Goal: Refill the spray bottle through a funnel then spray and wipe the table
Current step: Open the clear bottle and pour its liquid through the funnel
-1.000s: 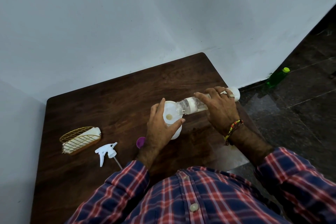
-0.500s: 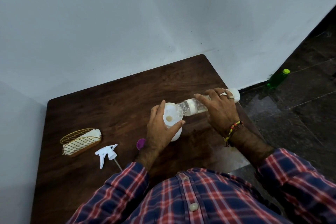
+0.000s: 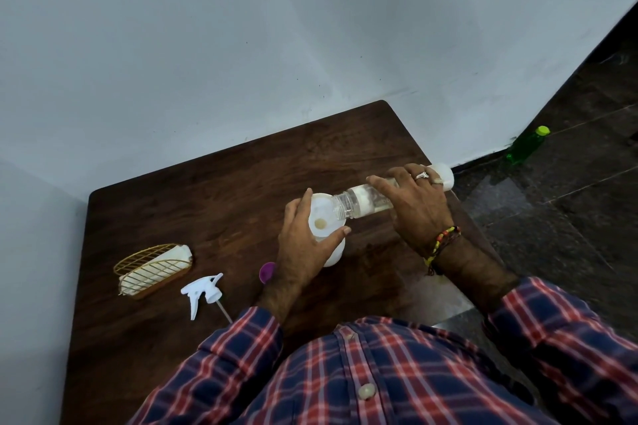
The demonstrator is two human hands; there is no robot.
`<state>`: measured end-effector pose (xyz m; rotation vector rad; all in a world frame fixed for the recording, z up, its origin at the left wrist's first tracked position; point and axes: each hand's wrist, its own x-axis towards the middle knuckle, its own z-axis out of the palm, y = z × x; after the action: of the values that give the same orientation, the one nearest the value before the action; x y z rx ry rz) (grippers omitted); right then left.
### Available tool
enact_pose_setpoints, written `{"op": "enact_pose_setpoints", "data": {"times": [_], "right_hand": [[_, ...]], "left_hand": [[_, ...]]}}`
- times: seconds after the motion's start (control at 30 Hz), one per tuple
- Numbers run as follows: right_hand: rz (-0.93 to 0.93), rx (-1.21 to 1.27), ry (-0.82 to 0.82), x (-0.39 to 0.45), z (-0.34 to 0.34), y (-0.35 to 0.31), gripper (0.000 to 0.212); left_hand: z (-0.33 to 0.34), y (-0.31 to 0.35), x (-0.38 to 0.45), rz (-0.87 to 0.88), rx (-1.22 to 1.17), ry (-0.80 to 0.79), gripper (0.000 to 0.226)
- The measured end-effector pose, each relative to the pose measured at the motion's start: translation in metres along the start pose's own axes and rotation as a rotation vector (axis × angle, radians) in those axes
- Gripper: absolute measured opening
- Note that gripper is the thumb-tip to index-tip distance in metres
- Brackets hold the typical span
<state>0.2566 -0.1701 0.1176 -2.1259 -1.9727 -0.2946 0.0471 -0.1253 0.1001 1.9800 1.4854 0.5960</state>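
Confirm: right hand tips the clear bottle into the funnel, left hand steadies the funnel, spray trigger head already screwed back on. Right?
Not quite. The head view shows the spray trigger head lying loose on the table, not screwed on. The rest holds: right hand tips the clear bottle into the funnel, left hand steadies it.

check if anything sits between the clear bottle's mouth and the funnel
Nothing visible does. The clear bottle, tipped by the right hand, has its mouth right at the funnel rim, which the left hand steadies.

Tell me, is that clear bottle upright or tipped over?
Tipped. The right hand holds the clear bottle almost on its side, its open neck resting over the white funnel, which the left hand steadies.
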Motion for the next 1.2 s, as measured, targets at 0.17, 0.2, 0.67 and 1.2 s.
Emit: {"op": "enact_pose_setpoints", "data": {"times": [0.17, 0.2, 0.67, 1.2], "right_hand": [[0.001, -0.005, -0.007, 0.0002, 0.0015, -0.0001, 0.068], [0.001, -0.004, -0.007, 0.0002, 0.0016, 0.0, 0.068], [0.012, 0.015, 0.007, 0.0, -0.0013, -0.0009, 0.066], [0.014, 0.007, -0.008, 0.0001, -0.0008, -0.0015, 0.066]], "left_hand": [[-0.0009, 0.0007, -0.0002, -0.002, -0.013, -0.001, 0.098], [-0.001, 0.0007, -0.0004, 0.0, -0.016, 0.0, 0.098], [-0.0018, 0.0026, -0.0004, -0.007, -0.014, -0.01, 0.098], [-0.0028, 0.0045, -0.001, -0.018, 0.002, -0.017, 0.098]]}}
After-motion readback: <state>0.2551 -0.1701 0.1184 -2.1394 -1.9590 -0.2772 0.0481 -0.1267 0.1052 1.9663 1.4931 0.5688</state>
